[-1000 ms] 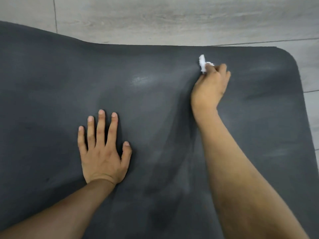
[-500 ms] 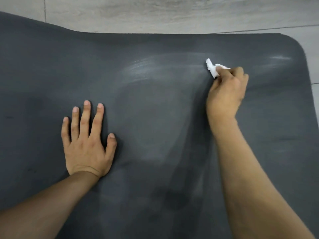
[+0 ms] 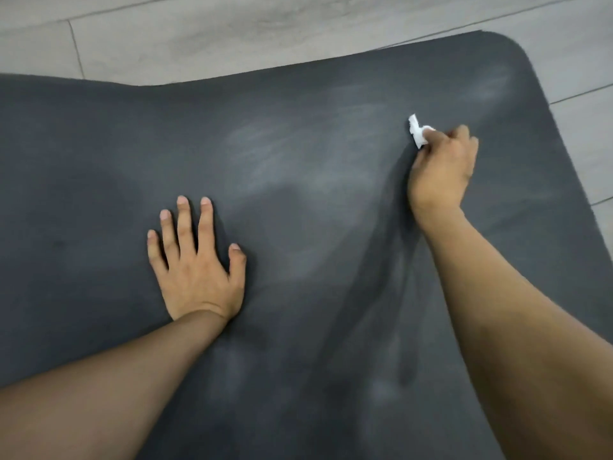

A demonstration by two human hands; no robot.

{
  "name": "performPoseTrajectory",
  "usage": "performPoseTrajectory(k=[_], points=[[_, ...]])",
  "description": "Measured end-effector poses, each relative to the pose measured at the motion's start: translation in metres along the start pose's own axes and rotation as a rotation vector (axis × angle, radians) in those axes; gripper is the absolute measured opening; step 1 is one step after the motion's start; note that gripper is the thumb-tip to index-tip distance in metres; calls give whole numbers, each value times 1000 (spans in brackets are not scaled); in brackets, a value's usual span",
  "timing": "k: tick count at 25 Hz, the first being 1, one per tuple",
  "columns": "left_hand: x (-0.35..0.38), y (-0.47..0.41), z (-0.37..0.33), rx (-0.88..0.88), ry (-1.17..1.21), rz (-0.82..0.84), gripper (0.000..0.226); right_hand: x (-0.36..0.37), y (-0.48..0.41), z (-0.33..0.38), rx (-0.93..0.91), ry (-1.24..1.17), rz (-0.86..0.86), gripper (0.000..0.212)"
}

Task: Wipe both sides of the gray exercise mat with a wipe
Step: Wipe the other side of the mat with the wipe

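My right hand (image 3: 442, 167), grip clenched round the crumpled white wipe (image 3: 417, 132), has swept right across the gray exercise mat (image 3: 298, 127) on the floor (image 3: 199, 38) toward its rounded far corner, while my left hand (image 3: 195, 260) is still pressed flat, grasping nothing, so this end looks nearly covered.

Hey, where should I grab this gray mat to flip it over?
Probably the rounded far-right corner of the mat, coming from the floor side: its edge lies free there, away from the flat left hand and the right hand gripping the wipe.
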State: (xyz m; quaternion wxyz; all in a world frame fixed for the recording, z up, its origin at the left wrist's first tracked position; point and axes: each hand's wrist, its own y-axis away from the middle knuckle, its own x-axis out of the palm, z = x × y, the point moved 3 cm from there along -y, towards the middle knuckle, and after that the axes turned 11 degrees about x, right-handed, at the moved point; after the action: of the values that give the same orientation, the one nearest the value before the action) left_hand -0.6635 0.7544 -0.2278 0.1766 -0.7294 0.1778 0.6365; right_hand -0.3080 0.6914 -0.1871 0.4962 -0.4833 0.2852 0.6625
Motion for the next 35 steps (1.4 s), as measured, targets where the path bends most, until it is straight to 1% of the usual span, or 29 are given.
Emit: performPoseTrajectory(k=[1,2,4,5,6,7,8,10,11,12,13,14,15,17,18,19,20,21,23,24,25,26,27,28,30,31,32,33,35], points=[[0,0,2,3,3,1,77,11,19,27,8,-14,-2,37],[0,1,3,5,22,1,77,26,52,61,-114,-29,50,40],[1,1,3,12,34,-3,77,51,135,124,-535,-12,186,46],[1,2,3,6,20,-10,77,57,163,139,-739,-31,237,42],[1,1,3,5,17,-16,77,57,169,142,-873,-41,257,37],[1,0,3,6,23,-21,77,55,152,134,-913,-62,232,33],[1,0,4,6,28,-19,77,47,123,119,-837,-65,202,30],[1,1,3,2,31,-11,77,33,52,78,-481,28,125,28],[1,1,2,-4,31,-13,77,26,20,58,-295,61,74,31],[0,1,2,-7,28,-20,77,24,5,45,-174,68,23,35],[0,1,1,-6,21,-26,77,27,8,48,-139,67,-21,37],[0,1,1,-6,15,-26,77,34,27,63,-213,35,-23,37],[-1,1,2,-9,11,-21,77,45,54,84,-378,-9,0,39],[-1,1,1,-9,3,-8,77,58,113,120,-823,-78,136,39],[-1,1,1,-8,-4,-10,77,61,128,128,-1028,-56,193,36],[-1,1,1,-5,-9,-15,76,62,122,130,-1162,-32,191,31],[-1,0,1,-3,-13,-20,76,62,97,129,-1168,-17,142,28],[-1,0,1,-3,-17,-19,76,60,63,126,-1040,7,80,28],[-1,0,1,-1,-33,-15,76,54,-4,115,-538,130,-18,33],[-1,0,1,2,-36,-11,76,56,-23,111,-306,127,-25,36],[-1,-1,1,4,-36,-7,76,62,-23,120,-179,117,-7,36],[-1,-2,1,3,-36,-5,76,70,-6,143,-200,92,39,34],[-1,-2,0,0,-41,-2,76,80,21,172,-334,23,87,30],[-1,-3,1,0,-46,5,76,89,54,202,-535,-38,153,28],[-1,-2,1,8,-43,22,76,97,117,239,-1047,3,346,30],[-2,-2,2,11,-39,23,76,99,124,244,-1190,66,371,30],[-1,-2,3,10,-45,27,76,98,109,241,-1182,74,362,30],[-1,-2,4,10,-51,36,76,99,82,232,-1026,48,291,28],[-2,-2,3,13,-36,36,76,95,13,194,-532,58,123,27]])
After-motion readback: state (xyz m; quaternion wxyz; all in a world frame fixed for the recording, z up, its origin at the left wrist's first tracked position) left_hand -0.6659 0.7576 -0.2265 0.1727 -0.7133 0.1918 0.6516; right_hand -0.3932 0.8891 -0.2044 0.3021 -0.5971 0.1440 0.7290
